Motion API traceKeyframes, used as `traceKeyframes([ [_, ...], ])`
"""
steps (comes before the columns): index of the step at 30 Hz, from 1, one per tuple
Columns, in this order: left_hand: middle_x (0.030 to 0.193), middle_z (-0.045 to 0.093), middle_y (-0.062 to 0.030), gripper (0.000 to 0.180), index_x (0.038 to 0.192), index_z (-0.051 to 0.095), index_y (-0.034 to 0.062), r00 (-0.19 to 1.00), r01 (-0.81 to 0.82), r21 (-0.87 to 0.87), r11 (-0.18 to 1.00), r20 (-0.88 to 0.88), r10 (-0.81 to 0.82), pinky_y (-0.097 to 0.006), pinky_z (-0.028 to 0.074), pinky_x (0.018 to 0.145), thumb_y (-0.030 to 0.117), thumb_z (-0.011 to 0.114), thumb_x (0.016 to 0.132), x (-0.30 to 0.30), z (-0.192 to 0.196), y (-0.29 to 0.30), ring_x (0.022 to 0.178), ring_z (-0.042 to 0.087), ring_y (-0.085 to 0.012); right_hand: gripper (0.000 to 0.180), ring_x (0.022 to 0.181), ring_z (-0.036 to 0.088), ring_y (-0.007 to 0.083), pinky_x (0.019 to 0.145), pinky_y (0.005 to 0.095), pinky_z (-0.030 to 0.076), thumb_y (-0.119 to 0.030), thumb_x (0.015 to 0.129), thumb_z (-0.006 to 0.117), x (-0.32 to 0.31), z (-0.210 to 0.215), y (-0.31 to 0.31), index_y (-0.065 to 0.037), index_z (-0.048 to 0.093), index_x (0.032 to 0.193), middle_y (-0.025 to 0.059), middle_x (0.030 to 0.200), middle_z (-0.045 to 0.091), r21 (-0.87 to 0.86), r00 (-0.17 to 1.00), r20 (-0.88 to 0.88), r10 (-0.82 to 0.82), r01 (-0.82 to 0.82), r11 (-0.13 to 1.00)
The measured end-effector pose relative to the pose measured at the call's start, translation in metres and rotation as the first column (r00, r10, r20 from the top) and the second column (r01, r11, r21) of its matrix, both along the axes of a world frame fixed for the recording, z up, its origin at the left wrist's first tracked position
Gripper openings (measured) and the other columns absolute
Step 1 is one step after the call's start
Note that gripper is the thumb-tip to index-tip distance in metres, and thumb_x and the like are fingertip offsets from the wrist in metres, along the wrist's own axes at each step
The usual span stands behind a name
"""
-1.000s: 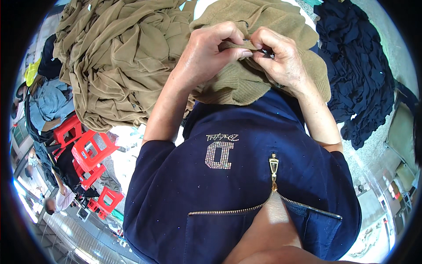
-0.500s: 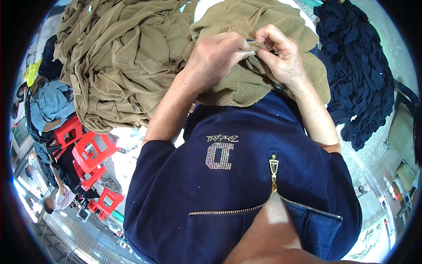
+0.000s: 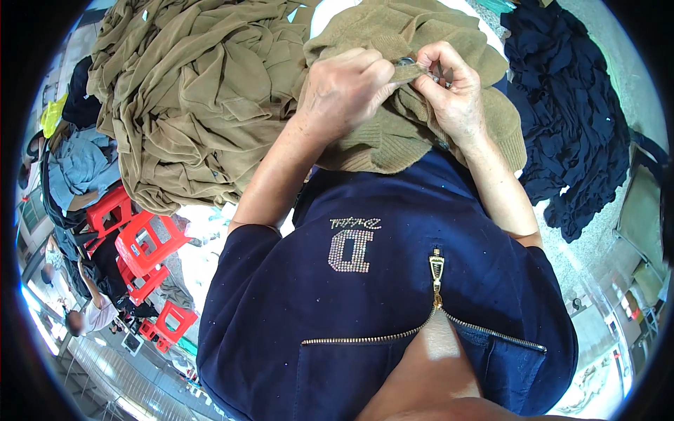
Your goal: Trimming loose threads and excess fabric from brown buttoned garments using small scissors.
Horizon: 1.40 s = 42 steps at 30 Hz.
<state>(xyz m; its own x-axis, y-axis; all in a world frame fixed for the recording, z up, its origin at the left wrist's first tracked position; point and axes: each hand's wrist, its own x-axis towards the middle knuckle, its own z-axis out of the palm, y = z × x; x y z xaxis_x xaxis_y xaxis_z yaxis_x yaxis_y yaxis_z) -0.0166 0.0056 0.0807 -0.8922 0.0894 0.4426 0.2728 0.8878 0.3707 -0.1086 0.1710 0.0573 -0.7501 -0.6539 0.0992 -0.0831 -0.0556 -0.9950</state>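
Note:
An olive-brown knit cardigan (image 3: 393, 151) with ribbed edges and dark buttons lies bunched in front of me. My left hand (image 3: 347, 91) is closed, pinching its button band and pulling the strip taut toward the right. A dark round button (image 3: 405, 62) shows on the band between my hands. At the band's other end, my right hand (image 3: 455, 91) is closed with thumb and fingertips at the edge. Small grey metal snips (image 3: 441, 72) show between its fingers, partly hidden by them.
A big heap of olive-brown knitwear (image 3: 203, 91) lies to the left. Dark navy garments (image 3: 569, 112) are piled on the right. Red plastic stools (image 3: 151, 242) stand at the left, with a person (image 3: 98, 312) beyond. Grey-blue cloth (image 3: 81, 161) lies at the far left.
My left hand has rolled over and drawn slightly left, so the band is stretched straighter and its button shows more. In my right hand, more of the metal tool is visible.

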Motion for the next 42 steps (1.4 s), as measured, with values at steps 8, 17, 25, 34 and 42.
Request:
traceKeyframes([
  [8,0.084,0.063,-0.0076,0.016,0.098,0.064,-0.0007,0.993,-0.107,0.504,0.857,0.011,0.118,-0.026,0.047,0.067,-0.004,0.060,0.083,0.005,-0.014,0.008,0.073,0.060,-0.0162,0.029,0.070,0.064,0.0187,0.065,0.0284,0.052,-0.010,0.080,0.072,0.015,0.016,0.008,-0.008,0.060,0.106,0.0065,0.081,0.061,0.135,0.894,-0.447,0.032,0.032,0.990],
  [17,0.094,0.060,0.0032,0.022,0.101,0.066,0.0008,0.969,-0.248,0.962,0.112,0.249,0.004,-0.019,0.041,0.077,-0.008,0.056,0.083,0.018,-0.003,0.022,0.084,0.052,-0.0049,0.027,0.083,0.064,0.0259,0.073,0.0342,0.050,-0.020,0.094,0.054,-0.002,0.027,0.027,-0.006,0.055,0.118,0.0121,0.095,0.060,0.191,0.909,-0.416,0.021,0.065,0.979],
  [25,0.102,0.063,-0.0025,0.025,0.102,0.065,-0.0001,0.990,-0.131,0.977,0.171,0.121,0.067,-0.021,0.044,0.084,-0.011,0.053,0.082,0.021,-0.009,0.027,0.092,0.057,-0.0089,0.030,0.078,0.062,0.0243,0.066,0.0345,0.051,-0.016,0.091,0.063,0.003,0.044,0.023,-0.008,0.061,0.119,0.0091,0.092,0.057,0.292,0.744,-0.651,0.149,0.064,0.954],
  [34,0.105,0.065,-0.0073,0.022,0.100,0.064,-0.0024,0.997,-0.045,0.983,0.176,0.032,0.073,-0.025,0.046,0.091,-0.012,0.054,0.083,0.022,-0.010,0.034,0.099,0.060,-0.0128,0.029,0.075,0.064,0.0225,0.062,0.0317,0.052,-0.008,0.078,0.074,0.007,0.031,0.018,-0.003,0.065,0.105,0.0071,0.087,0.059,0.183,0.543,-0.836,0.073,0.152,0.971],
  [42,0.106,0.064,-0.0096,0.018,0.101,0.062,-0.0019,0.997,-0.067,0.979,0.193,0.059,0.044,-0.027,0.045,0.093,-0.010,0.057,0.086,0.024,-0.011,0.031,0.101,0.059,-0.0141,0.016,0.074,0.064,0.0217,0.063,0.0307,0.053,-0.005,0.084,0.068,0.006,0.027,0.015,-0.001,0.064,0.099,0.0089,0.084,0.059,0.127,0.676,-0.737,0.006,0.129,0.983],
])
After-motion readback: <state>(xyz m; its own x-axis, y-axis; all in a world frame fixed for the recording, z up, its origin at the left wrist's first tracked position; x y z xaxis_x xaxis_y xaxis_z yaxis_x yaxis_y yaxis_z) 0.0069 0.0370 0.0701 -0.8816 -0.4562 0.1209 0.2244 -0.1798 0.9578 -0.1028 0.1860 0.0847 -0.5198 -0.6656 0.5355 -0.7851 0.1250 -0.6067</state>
